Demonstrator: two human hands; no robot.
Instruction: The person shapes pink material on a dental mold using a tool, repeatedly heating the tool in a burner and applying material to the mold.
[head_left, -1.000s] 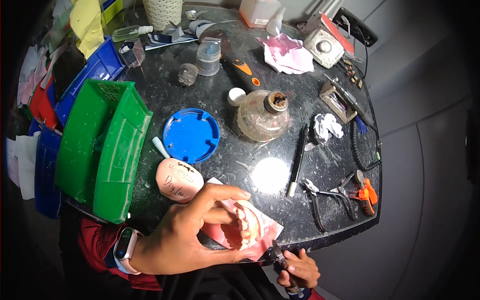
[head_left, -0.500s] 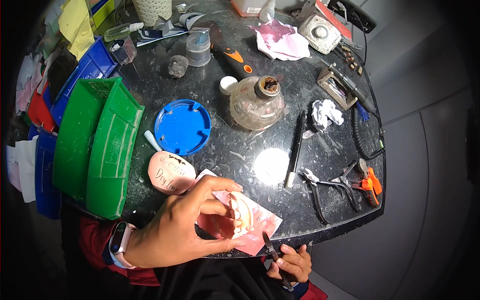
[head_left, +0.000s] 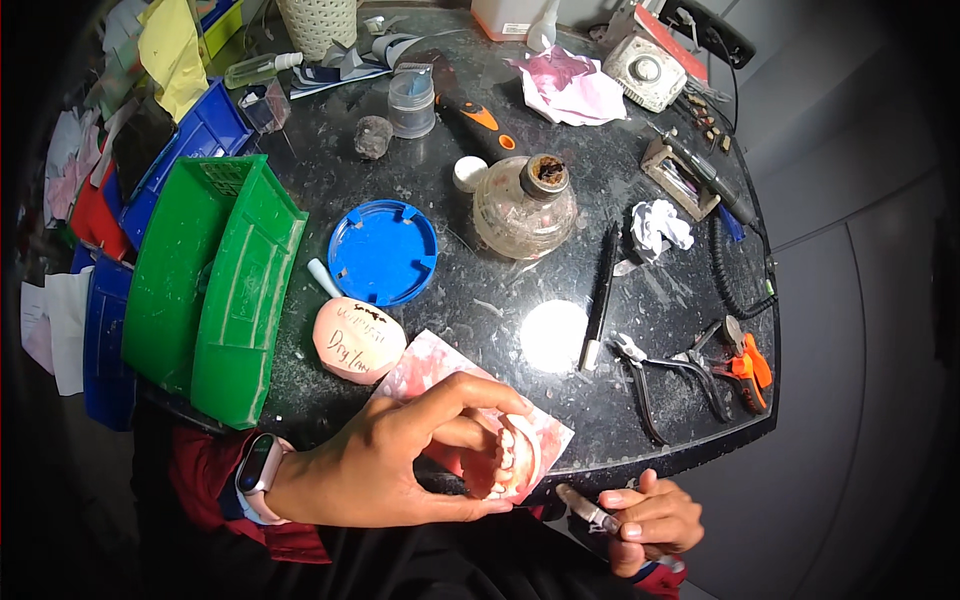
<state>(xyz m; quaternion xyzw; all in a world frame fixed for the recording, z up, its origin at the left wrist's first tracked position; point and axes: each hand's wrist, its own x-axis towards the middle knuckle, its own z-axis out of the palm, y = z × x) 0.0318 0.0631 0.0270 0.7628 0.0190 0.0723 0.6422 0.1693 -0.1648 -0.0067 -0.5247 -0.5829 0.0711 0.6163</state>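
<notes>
A: What lies farthest left?
B: A green bin, left of the left hand and beyond its wrist, which wears a pale pink band.
A: And next?
B: A pink rounded block with dark handwriting, just beyond the left hand. Farther out from that hand is a blue round lid.
A: How is the left hand set?
B: Clamped on a dental model, thumb on the near side and fingers on the far side, the row of teeth facing the palm.
A: Anything around it?
B: A pink sheet reaches out from under the left hand; I can't tell whether the model touches it. Well beyond that hand stands a stained glass bottle.
A: The right hand?
B: Its fingers are closed around a small knife, the blade angled toward the left hand, apart from the model.
A: Farther right?
B: Black-handled pliers lie beyond the right hand; orange-handled cutters lie beyond it and to its right.
</notes>
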